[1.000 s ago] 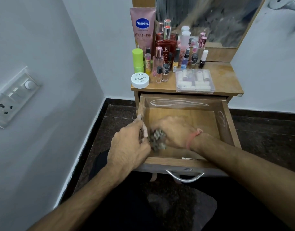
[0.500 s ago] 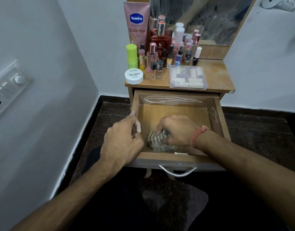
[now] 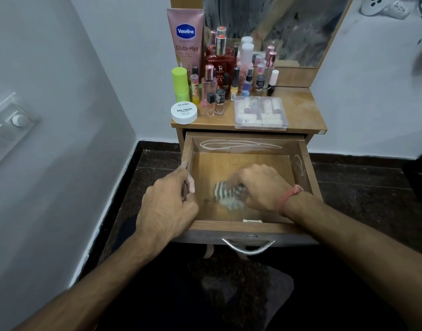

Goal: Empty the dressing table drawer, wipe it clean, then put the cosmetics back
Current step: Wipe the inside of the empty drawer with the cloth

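On the far left, a switch panel point(image 3: 7, 130) sits on the grey wall. Moving right, the left hand point(image 3: 168, 209) grips the left side wall of the open drawer point(image 3: 300, 149), its fingers curled over the top edge and the thumb side lying outside the wood. The drawer is pulled out from the dressing table point(image 3: 300, 111) and its wooden floor shows no cosmetics; pale scribbled marks run along the inner back wall and the right inner wall. A metal handle point(image 3: 248, 247) hangs on the drawer front, below a small latch on the inside of the front wall.

Above the left hand, on the tabletop, stand the cosmetics: a white round tub point(image 3: 184, 113) labelled nail polish at the front left corner, a lime green bottle point(image 3: 180, 83) behind it, and a tall pink Vaseline tube point(image 3: 186, 39) leaning against the mirror frame. To their right a cluster of small bottles crowds around a red perfume bottle point(image 3: 220, 63).

In the middle of the drawer, a striped cloth point(image 3: 225, 194) lies bunched on the floor, blurred. The right hand point(image 3: 262, 187) is on it, fingers bent down over the cloth and holding it against the wood; a pink thread band point(image 3: 290, 195) circles that wrist.

Further right on the tabletop, a clear plastic box point(image 3: 261, 113) of small tubes lies flat near the front edge, with the mirror point(image 3: 288, 27) rising behind it. The right part of the tabletop is bare wood.
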`<control>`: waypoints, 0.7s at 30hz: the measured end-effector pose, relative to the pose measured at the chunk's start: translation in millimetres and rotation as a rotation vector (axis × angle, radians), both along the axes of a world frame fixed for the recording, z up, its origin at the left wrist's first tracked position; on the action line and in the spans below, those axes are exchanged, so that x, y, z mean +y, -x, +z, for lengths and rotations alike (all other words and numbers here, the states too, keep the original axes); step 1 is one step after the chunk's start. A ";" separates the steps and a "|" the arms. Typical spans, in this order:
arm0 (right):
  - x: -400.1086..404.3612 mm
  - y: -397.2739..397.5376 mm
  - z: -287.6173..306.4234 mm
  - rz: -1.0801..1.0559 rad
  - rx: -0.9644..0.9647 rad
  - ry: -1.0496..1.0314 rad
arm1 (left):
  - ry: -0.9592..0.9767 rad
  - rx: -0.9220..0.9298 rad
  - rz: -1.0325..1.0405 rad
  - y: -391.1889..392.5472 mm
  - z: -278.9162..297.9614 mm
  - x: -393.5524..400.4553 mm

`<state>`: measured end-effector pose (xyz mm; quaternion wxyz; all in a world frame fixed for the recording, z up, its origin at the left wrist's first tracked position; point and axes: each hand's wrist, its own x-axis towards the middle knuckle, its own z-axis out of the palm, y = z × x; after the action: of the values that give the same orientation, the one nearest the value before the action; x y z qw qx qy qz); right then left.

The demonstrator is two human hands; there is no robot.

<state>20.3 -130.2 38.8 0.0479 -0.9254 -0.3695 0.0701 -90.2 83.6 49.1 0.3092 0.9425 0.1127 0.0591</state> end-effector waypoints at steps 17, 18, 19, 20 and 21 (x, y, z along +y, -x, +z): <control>-20.5 -5.3 7.6 -0.187 0.081 0.034 | 0.012 0.006 0.010 1.0 -1.1 -0.8; -17.7 2.1 6.7 -0.128 0.113 0.046 | 0.016 0.003 0.008 0.7 -1.1 -1.1; -18.2 7.9 7.4 -0.076 0.158 0.064 | 0.014 0.002 0.006 0.5 -1.0 -0.6; -20.9 9.5 11.3 -0.065 0.183 0.111 | 0.012 0.006 0.007 0.6 -0.4 -0.6; -24.4 5.9 16.8 -0.105 0.151 0.153 | 0.008 0.013 0.010 0.5 -0.3 -0.4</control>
<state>14.4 -154.6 55.6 0.0086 -0.9365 -0.3094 0.1651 -90.7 83.2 48.8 0.3118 0.9411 0.1195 0.0540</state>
